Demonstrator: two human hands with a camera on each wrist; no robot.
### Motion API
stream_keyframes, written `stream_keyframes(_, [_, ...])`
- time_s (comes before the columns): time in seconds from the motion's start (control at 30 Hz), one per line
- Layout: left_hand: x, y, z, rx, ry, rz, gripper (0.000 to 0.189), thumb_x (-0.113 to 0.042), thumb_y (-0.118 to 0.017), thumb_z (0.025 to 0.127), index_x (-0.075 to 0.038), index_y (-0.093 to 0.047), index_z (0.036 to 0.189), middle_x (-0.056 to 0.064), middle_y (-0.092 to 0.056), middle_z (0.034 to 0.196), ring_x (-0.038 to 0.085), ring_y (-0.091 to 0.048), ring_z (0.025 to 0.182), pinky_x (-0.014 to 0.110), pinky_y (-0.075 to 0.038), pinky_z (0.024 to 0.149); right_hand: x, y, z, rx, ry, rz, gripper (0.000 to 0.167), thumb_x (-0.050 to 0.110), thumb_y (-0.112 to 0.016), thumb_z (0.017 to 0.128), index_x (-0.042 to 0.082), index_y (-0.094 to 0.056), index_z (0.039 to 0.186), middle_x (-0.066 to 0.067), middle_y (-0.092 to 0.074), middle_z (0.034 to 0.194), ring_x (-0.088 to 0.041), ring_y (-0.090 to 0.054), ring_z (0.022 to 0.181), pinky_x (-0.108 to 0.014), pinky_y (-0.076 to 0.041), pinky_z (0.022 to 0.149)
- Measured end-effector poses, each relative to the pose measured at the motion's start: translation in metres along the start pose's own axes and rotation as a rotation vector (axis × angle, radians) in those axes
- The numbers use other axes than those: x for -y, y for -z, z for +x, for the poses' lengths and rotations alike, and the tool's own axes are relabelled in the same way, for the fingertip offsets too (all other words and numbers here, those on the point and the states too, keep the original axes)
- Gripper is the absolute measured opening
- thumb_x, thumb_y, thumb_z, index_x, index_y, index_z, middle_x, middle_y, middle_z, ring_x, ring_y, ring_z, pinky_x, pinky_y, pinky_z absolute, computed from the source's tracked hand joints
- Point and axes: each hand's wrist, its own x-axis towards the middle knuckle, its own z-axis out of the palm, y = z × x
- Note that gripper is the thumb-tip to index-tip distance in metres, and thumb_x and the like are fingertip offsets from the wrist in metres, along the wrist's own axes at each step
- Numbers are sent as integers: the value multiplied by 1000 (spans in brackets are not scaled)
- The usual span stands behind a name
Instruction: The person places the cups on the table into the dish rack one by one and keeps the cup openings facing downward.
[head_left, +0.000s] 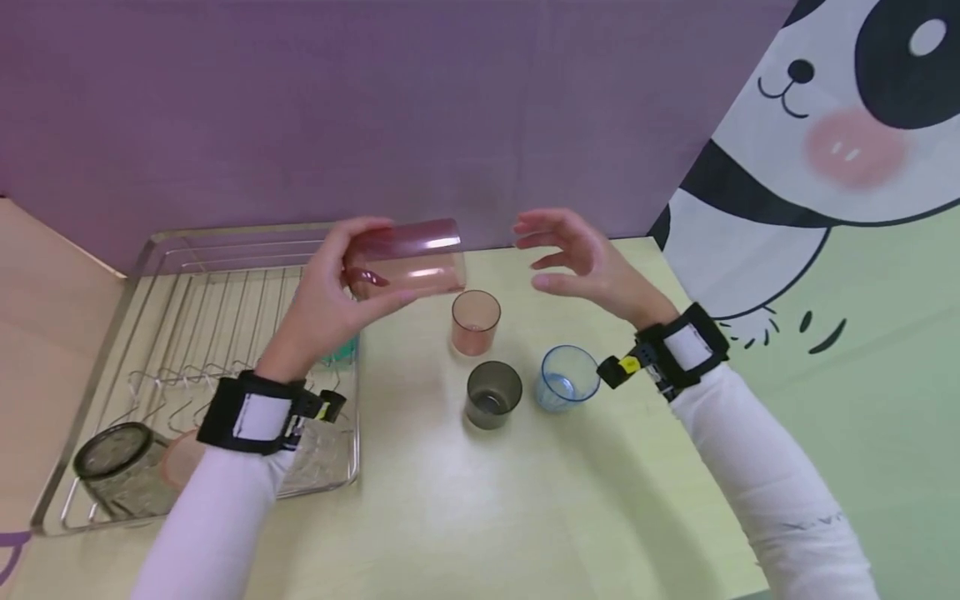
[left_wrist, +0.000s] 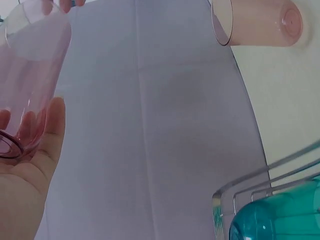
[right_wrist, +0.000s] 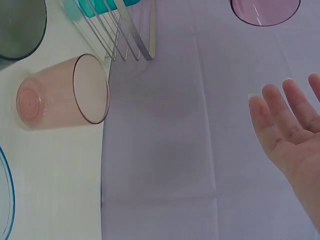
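Note:
My left hand grips a clear pink glass round its base end, holding it tilted on its side above the table with its mouth toward the right. In the left wrist view the thumb and fingers wrap the pink glass. Across from its mouth, my right hand is raised with loosely bent fingers and holds nothing; the right wrist view shows the hand apart from the glass. Below, a peach glass, a grey glass and a blue-rimmed glass stand upright on the table.
A metal wire dish rack stands on the left of the table. In it lie a dark grey glass, a peach glass partly behind the left arm, and a teal glass. A purple cloth wall rises behind.

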Motion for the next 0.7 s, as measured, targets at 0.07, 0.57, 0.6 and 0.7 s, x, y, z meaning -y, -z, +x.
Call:
stream_keyframes(0.07, [0,3,0,-19,6,13,73,-17,-83,80,-23,-46,142,4,-56,130,21,-59,92,20,-52,72,-2,2,0,-2,3,-17,64,-3,-65,86,1,-39,145,-5,-49,143,-21,-51,128,-30,-48,103])
stream_keyframes(0.57, [5,34,-3,-48,64,26,71,-15,-80,83,-23,-44,144,3,-50,135,18,-55,104,16,-54,77,-14,22,-10,-57,-34,-9,61,-5,-65,88,7,-43,144,-3,-50,141,-28,-50,128,-26,-49,101])
stream_keyframes(0.6, [6,36,-3,-41,81,36,72,-17,-80,83,-23,-43,144,3,-50,135,18,-55,105,15,-54,77,-15,23,-11,-56,-35,-6,61,-4,-65,88,9,-43,144,-3,-50,141,-27,-50,128,-25,-49,101])
stream_keyframes(0.7, [8,42,-5,-26,129,64,73,-22,-80,84,-24,-41,146,4,-49,137,20,-53,111,14,-54,81,-19,27,-12,-49,-48,3,60,0,-66,89,11,-44,144,-2,-50,141,-20,-53,125,-23,-52,97])
